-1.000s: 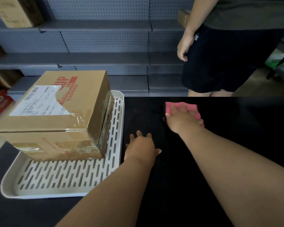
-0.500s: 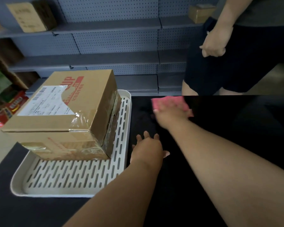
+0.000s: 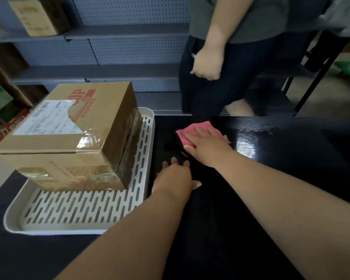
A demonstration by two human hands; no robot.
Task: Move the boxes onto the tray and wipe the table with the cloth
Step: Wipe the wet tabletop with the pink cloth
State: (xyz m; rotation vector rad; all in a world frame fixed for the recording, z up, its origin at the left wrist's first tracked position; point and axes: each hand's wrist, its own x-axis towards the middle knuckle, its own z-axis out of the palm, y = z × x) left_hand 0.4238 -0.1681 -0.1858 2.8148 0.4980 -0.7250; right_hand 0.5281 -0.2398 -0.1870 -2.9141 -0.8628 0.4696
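A taped cardboard box point(image 3: 69, 136) bearing red "UP" lettering and a white barcoded shipping label is sitting at the far end of the slotted white tray point(image 3: 85, 211), leaving the near slots bare. The right hand point(image 3: 208, 146) is pressing flat, fingers spread, on the pink cloth point(image 3: 192, 130) near the black surface's point(image 3: 291, 158) far edge. The left hand point(image 3: 176, 176) is lying open just beside the tray's right rim.

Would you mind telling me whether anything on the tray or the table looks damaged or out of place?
Only the cardboard box: its white shipping label is torn at one edge and its tape is wrinkled. It sits toward the far left of the white tray. The right hand presses the pink cloth flat on the black table.
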